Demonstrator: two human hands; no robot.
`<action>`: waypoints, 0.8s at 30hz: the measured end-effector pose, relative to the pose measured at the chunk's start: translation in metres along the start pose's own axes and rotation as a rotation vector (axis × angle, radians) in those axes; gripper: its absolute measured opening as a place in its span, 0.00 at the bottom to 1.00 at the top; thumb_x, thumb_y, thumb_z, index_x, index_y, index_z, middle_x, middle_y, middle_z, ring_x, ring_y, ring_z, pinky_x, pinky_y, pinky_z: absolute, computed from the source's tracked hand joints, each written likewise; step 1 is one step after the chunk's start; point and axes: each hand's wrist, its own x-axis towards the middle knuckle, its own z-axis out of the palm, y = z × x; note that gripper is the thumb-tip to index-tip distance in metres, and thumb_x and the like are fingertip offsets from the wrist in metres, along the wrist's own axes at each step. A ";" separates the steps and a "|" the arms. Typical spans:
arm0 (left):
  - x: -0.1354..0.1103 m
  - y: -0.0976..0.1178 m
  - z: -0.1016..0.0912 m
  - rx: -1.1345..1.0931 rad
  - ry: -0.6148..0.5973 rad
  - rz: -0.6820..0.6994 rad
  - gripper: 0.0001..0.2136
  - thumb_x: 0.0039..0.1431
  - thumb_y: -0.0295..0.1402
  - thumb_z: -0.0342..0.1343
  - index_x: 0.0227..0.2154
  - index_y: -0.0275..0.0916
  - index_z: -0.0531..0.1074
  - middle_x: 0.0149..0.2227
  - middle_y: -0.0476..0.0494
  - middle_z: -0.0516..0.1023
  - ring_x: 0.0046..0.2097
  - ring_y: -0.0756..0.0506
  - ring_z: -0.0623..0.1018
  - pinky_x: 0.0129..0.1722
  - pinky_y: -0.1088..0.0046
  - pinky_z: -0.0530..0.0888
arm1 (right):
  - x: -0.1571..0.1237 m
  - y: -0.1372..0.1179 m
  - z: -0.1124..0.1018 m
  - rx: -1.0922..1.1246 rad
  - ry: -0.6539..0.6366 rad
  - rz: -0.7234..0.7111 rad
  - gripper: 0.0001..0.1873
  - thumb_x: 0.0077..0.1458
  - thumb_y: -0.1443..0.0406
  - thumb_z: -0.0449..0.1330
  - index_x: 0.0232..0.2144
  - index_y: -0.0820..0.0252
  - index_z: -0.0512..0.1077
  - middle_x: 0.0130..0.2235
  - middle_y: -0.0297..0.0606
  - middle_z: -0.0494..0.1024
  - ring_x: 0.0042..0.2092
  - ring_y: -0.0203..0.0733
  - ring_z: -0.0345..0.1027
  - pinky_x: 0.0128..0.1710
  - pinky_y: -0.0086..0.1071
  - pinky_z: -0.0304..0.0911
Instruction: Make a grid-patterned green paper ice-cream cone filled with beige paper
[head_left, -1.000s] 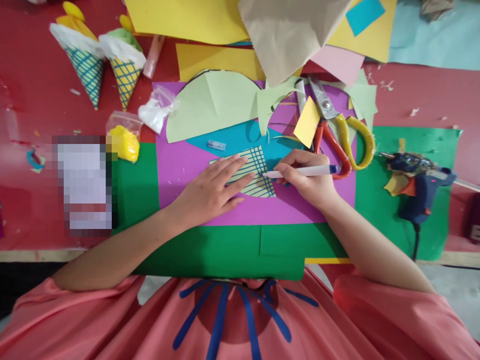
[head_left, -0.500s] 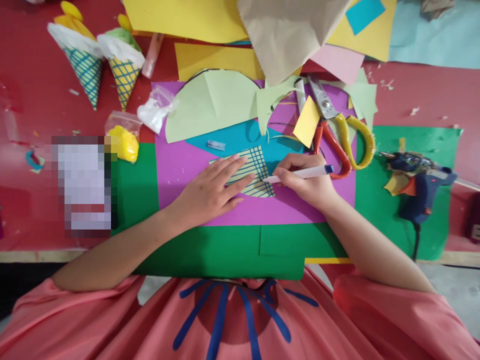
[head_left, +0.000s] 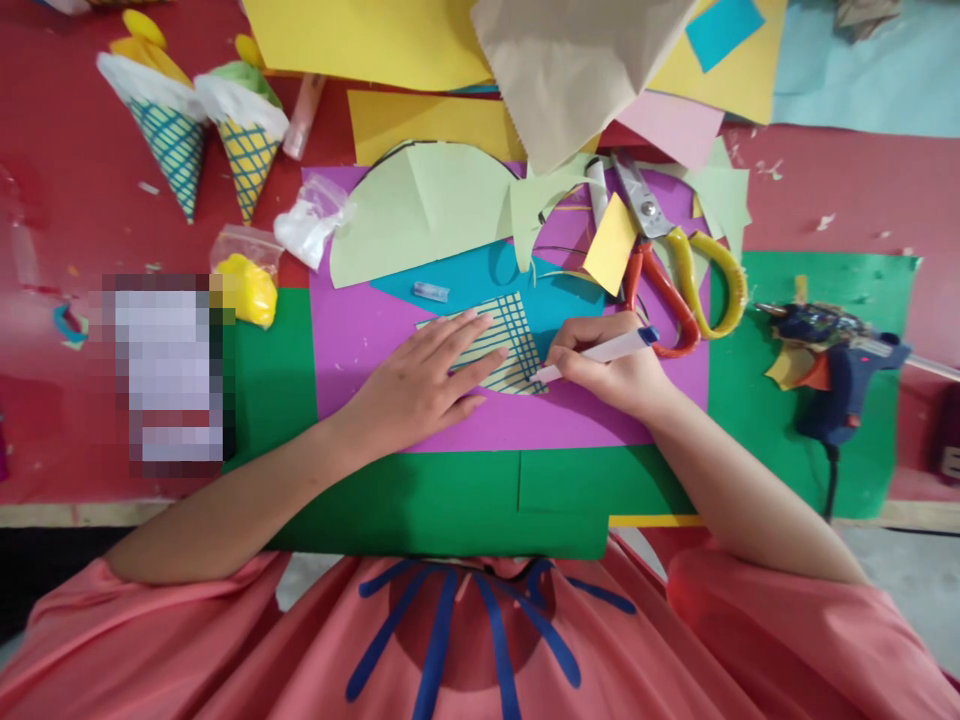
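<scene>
A pale yellow-green piece of paper (head_left: 495,355) with dark lines lies on the purple sheet (head_left: 360,360); crossing lines make a grid along its right side. My left hand (head_left: 424,380) lies spread over the paper's left part and hides some of it. My right hand (head_left: 611,365) is closed around a white marker (head_left: 619,346) with a dark blue end, its tip at the paper's lower right edge. A clear cap (head_left: 431,292) lies on the blue paper (head_left: 472,268) just above.
Scissors with red and yellow handles (head_left: 671,260) lie beyond my right hand. A blue glue gun (head_left: 847,380) is at the right. Two decorated paper cones (head_left: 169,150), a bag of yellow clay (head_left: 247,290) and a blurred-out object (head_left: 169,370) are at the left.
The marker tip has moved down along the paper's right edge, and the marker has tilted more steeply. My left hand stays in place.
</scene>
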 end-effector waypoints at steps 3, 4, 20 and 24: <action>0.000 0.000 0.000 0.015 0.006 0.010 0.22 0.65 0.34 0.50 0.61 0.40 0.59 0.65 0.31 0.58 0.68 0.34 0.57 0.62 0.48 0.63 | 0.000 0.000 0.000 0.028 -0.020 -0.007 0.16 0.49 0.65 0.57 0.14 0.60 0.60 0.16 0.28 0.61 0.20 0.28 0.49 0.19 0.26 0.46; 0.000 0.000 0.000 0.017 0.007 0.014 0.22 0.65 0.34 0.50 0.61 0.39 0.59 0.65 0.30 0.58 0.68 0.34 0.57 0.62 0.48 0.63 | 0.000 0.000 0.000 0.035 -0.029 -0.007 0.16 0.49 0.65 0.56 0.14 0.60 0.59 0.16 0.28 0.60 0.20 0.28 0.49 0.19 0.26 0.46; 0.000 -0.001 -0.001 -0.077 -0.003 -0.026 0.23 0.63 0.32 0.53 0.61 0.41 0.61 0.66 0.31 0.58 0.68 0.34 0.57 0.63 0.46 0.61 | 0.001 0.002 -0.004 0.119 -0.033 0.036 0.14 0.49 0.67 0.58 0.14 0.60 0.63 0.17 0.30 0.66 0.20 0.30 0.57 0.19 0.26 0.51; -0.001 0.001 0.002 -0.097 -0.004 0.053 0.23 0.63 0.32 0.53 0.61 0.38 0.61 0.65 0.31 0.59 0.68 0.35 0.58 0.63 0.49 0.63 | 0.001 0.004 -0.003 0.236 0.120 0.069 0.13 0.52 0.63 0.59 0.18 0.59 0.68 0.18 0.32 0.71 0.21 0.33 0.64 0.21 0.28 0.58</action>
